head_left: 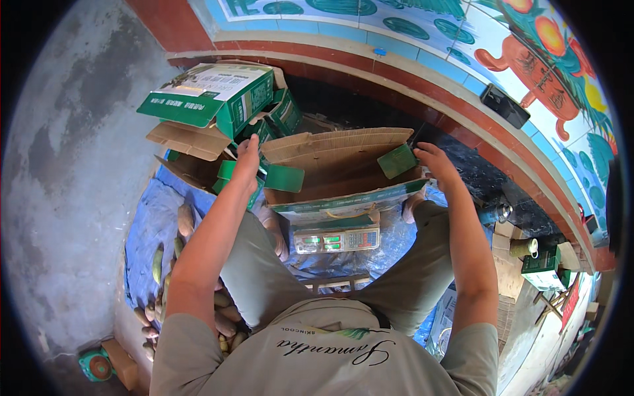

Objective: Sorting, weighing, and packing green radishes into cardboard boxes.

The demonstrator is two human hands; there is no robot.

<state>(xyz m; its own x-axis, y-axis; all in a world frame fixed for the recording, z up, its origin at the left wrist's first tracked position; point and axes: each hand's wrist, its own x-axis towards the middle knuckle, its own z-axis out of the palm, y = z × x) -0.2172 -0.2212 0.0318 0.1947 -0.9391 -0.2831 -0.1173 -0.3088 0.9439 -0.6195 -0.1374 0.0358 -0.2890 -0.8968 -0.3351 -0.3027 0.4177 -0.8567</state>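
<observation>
An open cardboard carton (343, 211) with green printed sides sits between my knees, its brown inner wall and small green end flaps raised. At the carton's left end is my left hand (249, 162), fingers stretched upward beside the green flap; whether it touches cannot be seen. My right hand (434, 162) is at the right end, its fingers extended at the carton's corner near the other green flap. Neither hand appears to hold anything. Just in front of me, against the carton's near side, is a digital scale (337, 241) with lit green displays and a keypad.
Stacked green-and-white cartons (211, 92) stand at the far left. Long green and brownish vegetables (158, 264) lie on blue sheeting (142, 231) at the left. A tiled wall ledge (370, 63) runs along the back. Flattened cardboard (507, 270) and a twine spool (524, 247) are at right.
</observation>
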